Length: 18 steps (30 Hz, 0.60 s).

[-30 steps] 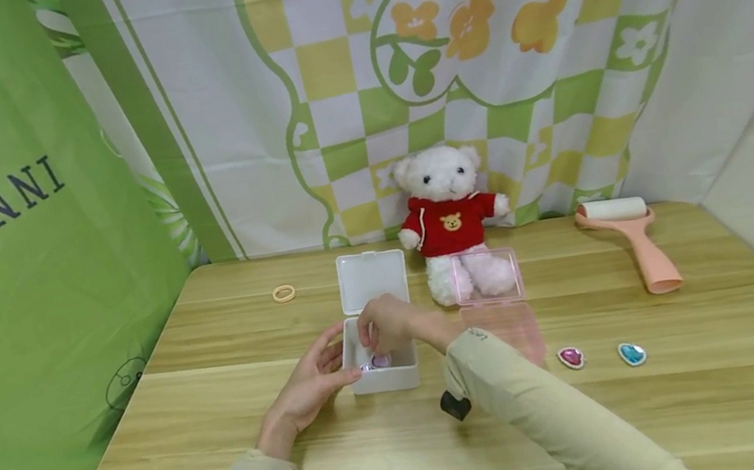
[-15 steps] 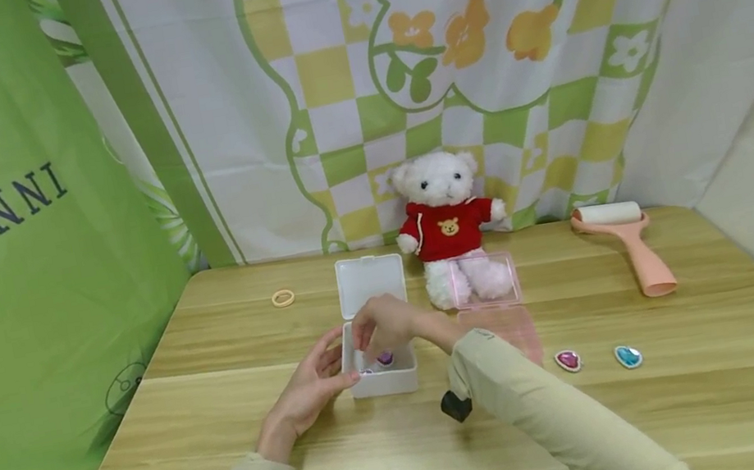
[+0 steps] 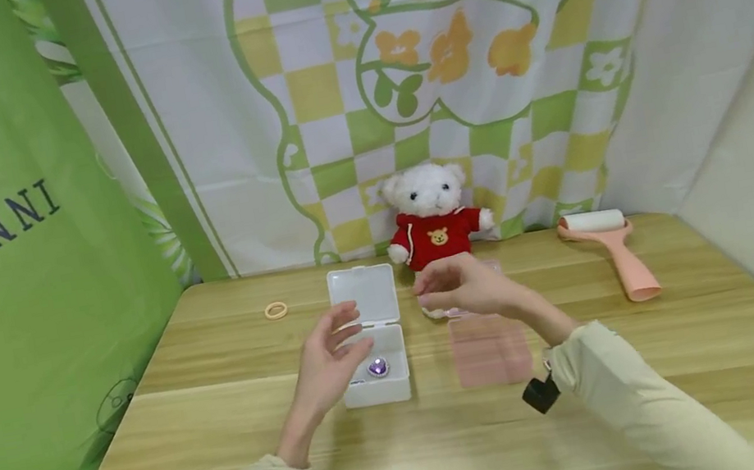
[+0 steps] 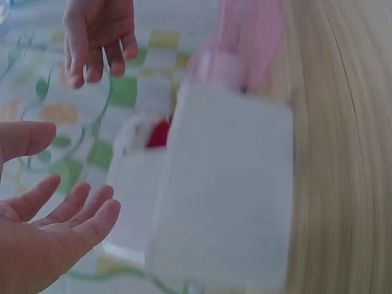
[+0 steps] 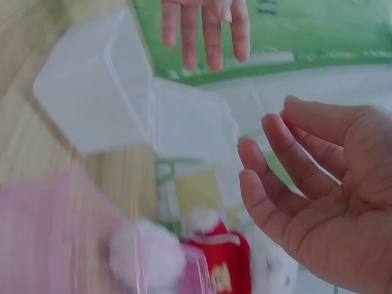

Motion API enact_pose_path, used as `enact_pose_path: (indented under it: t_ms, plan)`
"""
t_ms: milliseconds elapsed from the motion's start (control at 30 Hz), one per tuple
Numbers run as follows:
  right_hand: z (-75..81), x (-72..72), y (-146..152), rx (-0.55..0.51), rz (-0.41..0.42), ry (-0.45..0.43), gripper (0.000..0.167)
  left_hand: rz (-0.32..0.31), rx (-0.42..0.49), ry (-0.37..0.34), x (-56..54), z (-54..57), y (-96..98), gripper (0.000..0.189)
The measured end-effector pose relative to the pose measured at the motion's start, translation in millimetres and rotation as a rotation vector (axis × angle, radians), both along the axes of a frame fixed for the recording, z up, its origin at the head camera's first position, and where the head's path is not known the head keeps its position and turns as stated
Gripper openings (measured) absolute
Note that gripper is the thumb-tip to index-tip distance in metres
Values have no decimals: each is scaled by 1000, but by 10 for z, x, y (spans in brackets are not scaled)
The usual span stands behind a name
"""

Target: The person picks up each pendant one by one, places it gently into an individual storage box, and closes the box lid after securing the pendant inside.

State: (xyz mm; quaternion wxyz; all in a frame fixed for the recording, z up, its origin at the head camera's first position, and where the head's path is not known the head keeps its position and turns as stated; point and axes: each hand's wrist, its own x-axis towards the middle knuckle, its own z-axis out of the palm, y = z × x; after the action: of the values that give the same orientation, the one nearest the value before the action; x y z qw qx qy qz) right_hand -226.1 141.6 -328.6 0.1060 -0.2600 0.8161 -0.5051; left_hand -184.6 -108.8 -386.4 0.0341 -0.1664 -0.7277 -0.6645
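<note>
My left hand (image 3: 326,364) hovers just left of the white box (image 3: 377,393), its fingers loosely spread and holding nothing. Inside that box, whose lid stands raised, lies a purple heart-shaped gem (image 3: 378,367); part of another gem shows by the front wall. My right hand (image 3: 468,286) is in the air over the pink clear box (image 3: 492,349), fingers relaxed and bare of any object. In the right wrist view both the white box (image 5: 92,86) and the pink box (image 5: 37,233) show from the side.
Behind the boxes sits a white teddy bear (image 3: 439,237) in a red hoodie, its legs partly hidden. A peach lint roller (image 3: 620,252) lies at the back right. At the back left is a small orange ring (image 3: 276,310). A patterned curtain (image 3: 330,135) hangs behind the table.
My right hand has come out of the white box and moved right. My left hand has let go of the box's side and lifted. My right arm now covers the pink and blue gems' place.
</note>
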Motion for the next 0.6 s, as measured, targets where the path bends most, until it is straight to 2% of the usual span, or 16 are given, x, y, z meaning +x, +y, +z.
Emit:
enact_pose_path:
  t_ms: [100,233,433,500,600]
  plan:
    - [-30,69,311,-41,-72,-18,17,-67,10,-1,38,-1,297,51]
    - [-126,190,696,-43,-149,-58,23,-101,-67,-57,119,-99,662,54]
    - [-362,411,1258,-29,-258,-83,31,-26,-281,-128,195,-270,1071,69]
    - [-467,473,1435,-14,-302,-88,33,8,-299,-149,175,-318,1157,71]
    - [-611,561,1676,7,-360,-120,37,31,-263,-192,131,-367,1233,72]
